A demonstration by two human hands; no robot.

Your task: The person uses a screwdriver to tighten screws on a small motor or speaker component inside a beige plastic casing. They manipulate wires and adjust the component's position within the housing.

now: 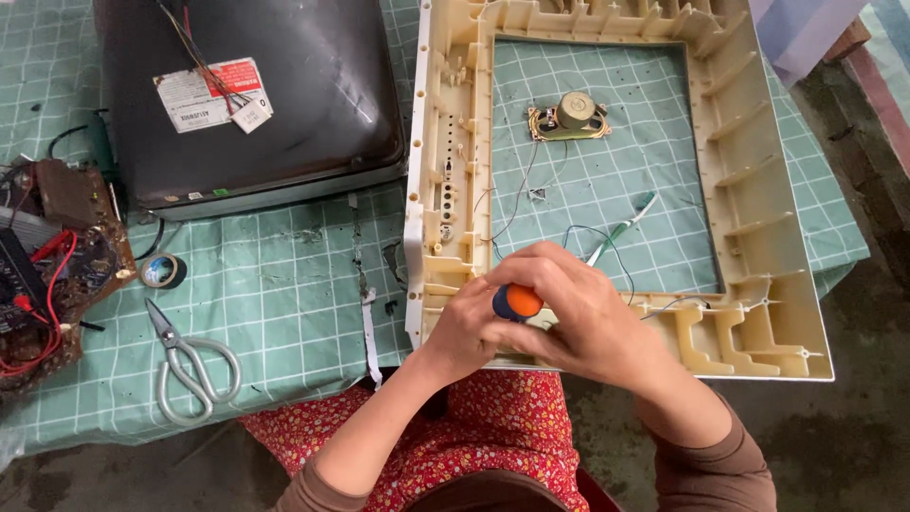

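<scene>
Cream plastic frame (455, 171): my right hand (578, 318) and left hand (464, 327) are gripping a screwdriver (517, 302) (orange-capped) at its near edge, a speaker (569, 117) lying inside.

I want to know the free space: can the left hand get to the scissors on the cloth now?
Probably yes: the scissors lie uncovered on the cloth, but the left hand must first let go of the screwdriver.
</scene>
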